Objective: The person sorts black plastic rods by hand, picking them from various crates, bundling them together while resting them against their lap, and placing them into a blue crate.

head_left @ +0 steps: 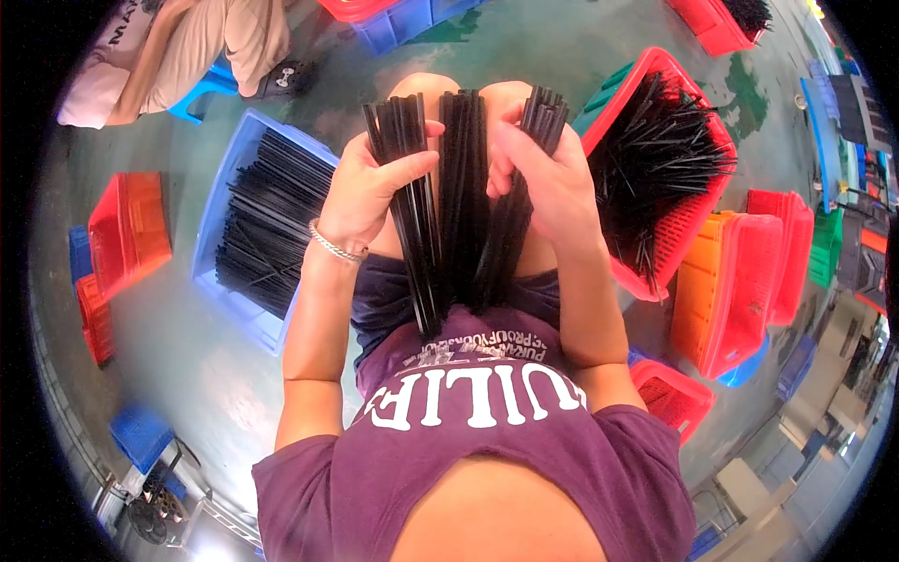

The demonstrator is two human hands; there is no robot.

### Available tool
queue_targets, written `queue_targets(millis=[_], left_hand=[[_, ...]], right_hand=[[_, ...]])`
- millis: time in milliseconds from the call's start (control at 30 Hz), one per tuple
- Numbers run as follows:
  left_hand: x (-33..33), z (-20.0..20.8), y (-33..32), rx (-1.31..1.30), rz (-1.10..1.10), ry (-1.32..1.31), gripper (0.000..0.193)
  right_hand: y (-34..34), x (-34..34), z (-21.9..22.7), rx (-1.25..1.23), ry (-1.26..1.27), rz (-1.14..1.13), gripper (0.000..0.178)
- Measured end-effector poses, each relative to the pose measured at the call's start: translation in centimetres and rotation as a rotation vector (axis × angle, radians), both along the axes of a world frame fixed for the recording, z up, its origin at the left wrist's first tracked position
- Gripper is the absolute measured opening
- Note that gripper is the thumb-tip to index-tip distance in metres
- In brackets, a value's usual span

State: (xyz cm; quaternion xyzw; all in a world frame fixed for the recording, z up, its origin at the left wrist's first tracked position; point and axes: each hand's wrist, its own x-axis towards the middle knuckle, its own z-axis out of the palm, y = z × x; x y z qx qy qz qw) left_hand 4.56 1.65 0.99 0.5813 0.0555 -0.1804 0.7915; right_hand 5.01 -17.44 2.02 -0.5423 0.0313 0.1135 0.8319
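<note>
My left hand is closed round a bundle of thin black tubes that slants down toward my lap. In my right hand a second bundle of black tubes is gripped near its upper end. Between the two hands a third bundle of black tubes lies along my lap between my thighs, held by neither hand. The lower ends of all three come together against my shirt.
On my left stands a blue crate of neatly laid black tubes. To my right a red basket holds a jumbled heap of them. Orange and red crates stand beyond it. At the far left a person sits on a blue stool.
</note>
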Motion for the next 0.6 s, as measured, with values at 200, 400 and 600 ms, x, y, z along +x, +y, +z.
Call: queue_targets(millis=[200, 400, 600], left_hand=[[0.0, -0.3, -0.8, -0.085, -0.053, -0.022, 0.034], [-0.3, -0.1, -0.8, -0.082, -0.034, -0.026, 0.039], [-0.4, -0.1, -0.3, -0.122, 0.028, -0.014, 0.030]], right_hand=[[1.7, 0.0, 0.3, -0.187, -0.025, 0.070, 0.015], [1.7, 0.0, -0.2, -0.118, -0.030, 0.061, 0.012], [0.7, -0.1, 0.5, -0.098, -0.009, 0.012, 0.010]])
